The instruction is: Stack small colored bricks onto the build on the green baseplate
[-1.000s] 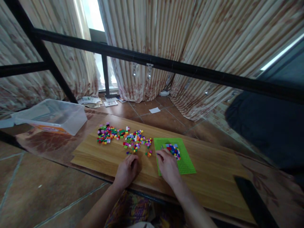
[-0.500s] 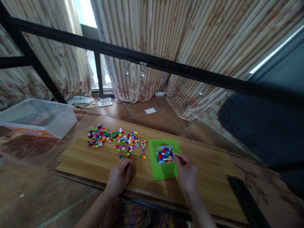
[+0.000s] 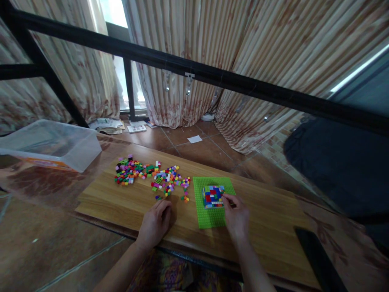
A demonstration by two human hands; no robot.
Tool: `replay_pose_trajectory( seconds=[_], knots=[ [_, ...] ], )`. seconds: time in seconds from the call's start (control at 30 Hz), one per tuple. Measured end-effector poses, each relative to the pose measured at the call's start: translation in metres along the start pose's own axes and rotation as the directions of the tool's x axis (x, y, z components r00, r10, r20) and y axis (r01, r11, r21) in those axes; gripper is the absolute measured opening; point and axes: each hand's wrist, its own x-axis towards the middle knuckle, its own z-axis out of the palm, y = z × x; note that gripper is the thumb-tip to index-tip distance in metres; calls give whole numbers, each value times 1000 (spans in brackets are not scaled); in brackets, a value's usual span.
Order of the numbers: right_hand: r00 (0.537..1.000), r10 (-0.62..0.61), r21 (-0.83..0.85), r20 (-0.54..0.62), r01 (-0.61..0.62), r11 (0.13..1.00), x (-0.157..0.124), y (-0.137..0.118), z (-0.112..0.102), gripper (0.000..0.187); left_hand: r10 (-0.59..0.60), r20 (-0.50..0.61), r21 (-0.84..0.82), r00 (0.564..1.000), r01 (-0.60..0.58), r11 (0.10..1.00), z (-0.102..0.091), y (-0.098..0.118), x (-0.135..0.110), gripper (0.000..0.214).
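Observation:
A green studded baseplate [image 3: 209, 221] lies on the wooden board, carrying a low block of multicoloured toy bricks [image 3: 212, 198]. At the right side of that block is my right hand [image 3: 237, 217], thumb and fingertips pinched together; anything between them is too small to make out. My left hand [image 3: 154, 224] rests on the board left of the baseplate, with its fingers curled in and their inner side hidden. Just beyond its knuckles are a few loose bricks [image 3: 158, 198], at the near edge of a wide scatter of small coloured bricks [image 3: 130, 172].
A clear plastic bin [image 3: 82, 148] stands at the left, past the wooden board [image 3: 267, 211]. Near the board's right end lies a long black object [image 3: 316, 257]. A black metal rail [image 3: 227, 81] crosses in front of the curtains, and papers [image 3: 106, 125] lie on the floor.
The whole view has shifted slightly. My right fingertips stay at the right side of the brick block with a small change of pose. My left hand remains resting in place.

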Motion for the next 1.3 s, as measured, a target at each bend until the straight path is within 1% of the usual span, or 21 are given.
replay_pose_trajectory(
  seconds=[0.2,0.37,0.47,0.6,0.73,0.8,0.83,0.93,1.0,1.07,1.17,1.3],
  knots=[
    [997,83,66,3,-83,994,0,5,2,26,0,3,6,1000,0,1000,0,1,0,13],
    [975,221,237,-5,-213,948,3,12,7,27,1,8,15,1000,-1,1000,1,0,0,14],
    [965,260,298,16,-253,921,8,17,10,33,-1,13,9,1000,1,1000,1,0,0,15],
    [961,276,345,31,-270,899,11,23,9,40,-10,16,9,1000,9,1000,0,1,0,14],
    [961,274,341,-25,-250,906,4,22,0,37,1,5,4,1000,-1,1000,-1,3,0,13],
    [969,245,304,-34,-223,926,0,20,-6,32,4,-1,2,1000,-4,1000,-1,3,0,13],
    [978,204,262,-31,-189,946,-2,19,-9,29,3,-1,1,1000,-3,1000,-1,4,0,13],
    [1000,10,84,-8,-9,996,-7,14,-13,27,-6,5,7,1000,5,1000,-2,5,1,14],
    [994,-108,-27,6,108,994,-10,12,-12,30,-8,5,14,1000,7,1000,-2,5,1,14],
    [982,-186,-118,30,188,975,-11,12,-9,33,-5,0,17,1000,5,1000,-1,5,1,14],
    [974,-221,-184,52,226,956,-14,13,-5,35,3,-4,17,1000,-3,1000,-1,4,0,14],
    [983,-180,-107,40,183,977,-14,14,-2,34,5,-7,19,1000,-5,1000,-1,4,0,14]
  ],
)
